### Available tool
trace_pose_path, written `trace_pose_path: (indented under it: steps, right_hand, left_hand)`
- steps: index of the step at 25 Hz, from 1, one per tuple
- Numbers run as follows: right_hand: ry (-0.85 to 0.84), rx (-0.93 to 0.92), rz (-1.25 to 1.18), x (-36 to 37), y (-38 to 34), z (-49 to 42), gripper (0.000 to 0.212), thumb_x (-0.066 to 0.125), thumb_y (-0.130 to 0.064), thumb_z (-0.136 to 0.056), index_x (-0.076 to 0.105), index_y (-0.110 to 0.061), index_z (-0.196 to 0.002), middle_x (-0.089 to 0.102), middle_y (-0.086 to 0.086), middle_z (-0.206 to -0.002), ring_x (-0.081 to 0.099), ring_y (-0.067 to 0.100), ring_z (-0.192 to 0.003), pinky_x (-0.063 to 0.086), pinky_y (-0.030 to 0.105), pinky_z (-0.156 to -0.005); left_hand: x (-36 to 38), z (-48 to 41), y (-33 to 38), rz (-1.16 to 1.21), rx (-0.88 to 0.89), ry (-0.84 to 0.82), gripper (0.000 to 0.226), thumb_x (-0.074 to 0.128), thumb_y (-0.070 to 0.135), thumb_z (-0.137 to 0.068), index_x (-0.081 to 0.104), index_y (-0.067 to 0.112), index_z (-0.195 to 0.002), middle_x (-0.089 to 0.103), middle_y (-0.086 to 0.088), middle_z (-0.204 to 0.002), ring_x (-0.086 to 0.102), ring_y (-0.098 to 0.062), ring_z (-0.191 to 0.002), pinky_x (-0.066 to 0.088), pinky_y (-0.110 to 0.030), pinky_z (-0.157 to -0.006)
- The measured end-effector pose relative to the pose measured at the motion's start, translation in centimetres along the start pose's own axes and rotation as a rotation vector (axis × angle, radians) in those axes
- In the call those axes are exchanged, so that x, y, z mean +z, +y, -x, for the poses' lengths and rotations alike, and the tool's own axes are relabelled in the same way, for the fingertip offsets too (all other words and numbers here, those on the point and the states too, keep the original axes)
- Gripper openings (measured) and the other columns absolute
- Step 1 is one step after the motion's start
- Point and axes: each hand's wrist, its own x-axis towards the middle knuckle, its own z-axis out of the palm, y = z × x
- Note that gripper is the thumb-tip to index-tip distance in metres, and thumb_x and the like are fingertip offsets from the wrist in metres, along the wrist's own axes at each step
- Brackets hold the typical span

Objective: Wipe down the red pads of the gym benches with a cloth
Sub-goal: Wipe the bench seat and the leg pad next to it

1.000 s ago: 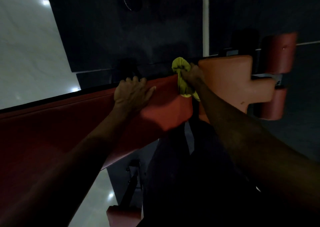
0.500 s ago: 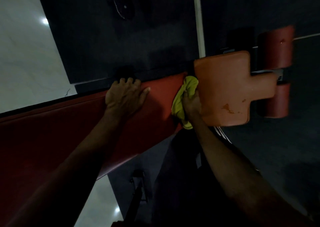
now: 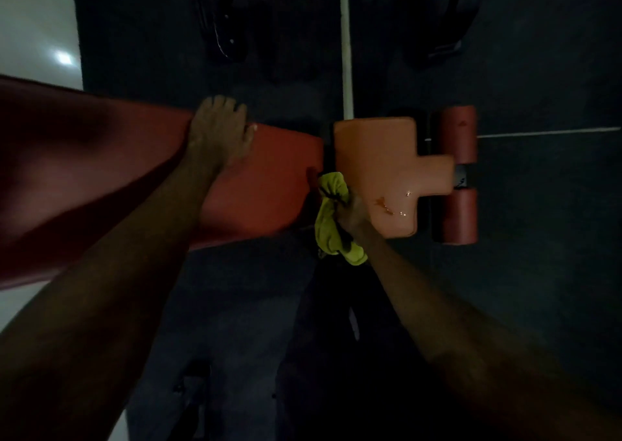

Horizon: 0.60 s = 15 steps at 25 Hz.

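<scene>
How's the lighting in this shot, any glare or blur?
Head view: dim overall, lower half nearly black; a light reflects as a glare spot on the pale floor at upper left; small glints on the T-shaped seat pad; the yellow cloth in the right hand reads brightest; edges slightly soft.

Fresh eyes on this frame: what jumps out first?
The yellow-green cloth stands out most, bunched in the right hand at the gap between the long red pad and the paler T-shaped seat pad. That pad's near corner carries shiny marks. The left hand rests on the long pad's far edge.
</scene>
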Motion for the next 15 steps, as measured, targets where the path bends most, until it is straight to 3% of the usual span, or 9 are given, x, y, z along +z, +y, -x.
trace_pose_path:
  steps: [3,5,9,11,13,15]
  right_hand:
    - [-0.001,-0.019,0.084,-4.7,1.3,2.5,0.032,0.057,-0.009,-0.098,0.054,-0.001,-0.129,0.064,0.016,-0.116,0.062,0.031,-0.104,0.045,0.031,-0.087]
    - [0.003,-0.076,0.222,-7.6,2.4,2.8,0.034,0.062,-0.015,-0.096,0.055,-0.002,-0.127,0.064,0.024,-0.116,0.062,0.039,-0.104,0.043,0.035,-0.08]
    - [-0.026,-0.156,0.412,-12.7,2.4,1.4,0.044,0.065,-0.035,-0.09,0.058,-0.009,-0.124,0.064,0.025,-0.109,0.063,0.043,-0.1,0.048,0.042,-0.078]
    - [-0.02,-0.221,0.481,-14.7,1.8,-0.1,0.058,0.056,-0.047,-0.084,0.057,-0.009,-0.127,0.06,0.025,-0.11,0.062,0.043,-0.099,0.049,0.044,-0.081]
    - [-0.071,-0.286,0.601,-15.9,1.2,-2.0,0.066,0.056,-0.053,-0.089,0.051,-0.009,-0.138,0.055,0.026,-0.123,0.059,0.045,-0.109,0.049,0.047,-0.09]
    - [-0.184,-0.325,0.758,-15.9,1.5,-4.2,0.077,0.061,-0.05,-0.095,0.034,-0.007,-0.152,0.04,0.026,-0.148,0.044,0.045,-0.133,0.04,0.048,-0.106]
  left_hand:
    - [4.0,4.8,5.5,0.248,-0.035,0.154,0.049,0.045,0.028,-0.095,0.057,-0.008,-0.125,0.056,-0.031,-0.13,0.052,-0.045,-0.125,0.033,-0.052,-0.11]
    - [7.7,8.7,10.1,0.373,-0.02,0.175,0.047,0.047,0.024,-0.092,0.06,-0.009,-0.123,0.06,-0.029,-0.129,0.058,-0.044,-0.121,0.04,-0.049,-0.106]
    - [12.5,13.1,17.7,0.685,-0.149,-0.051,0.047,0.045,0.025,-0.092,0.062,-0.009,-0.121,0.062,-0.032,-0.121,0.063,-0.046,-0.108,0.052,-0.053,-0.091]
    - [13.1,13.5,20.3,0.853,-0.283,-0.186,0.045,0.049,0.021,-0.096,0.053,-0.005,-0.132,0.055,-0.031,-0.13,0.057,-0.046,-0.115,0.047,-0.051,-0.096]
    - [14.6,13.4,22.8,0.969,-0.387,-0.23,0.051,0.047,0.023,-0.093,0.048,-0.003,-0.137,0.053,-0.03,-0.133,0.054,-0.044,-0.118,0.044,-0.048,-0.099]
    - [16.2,12.7,25.1,1.044,-0.483,-0.278,0.05,0.045,0.025,-0.095,0.046,-0.004,-0.135,0.052,-0.029,-0.132,0.053,-0.044,-0.118,0.044,-0.046,-0.098]
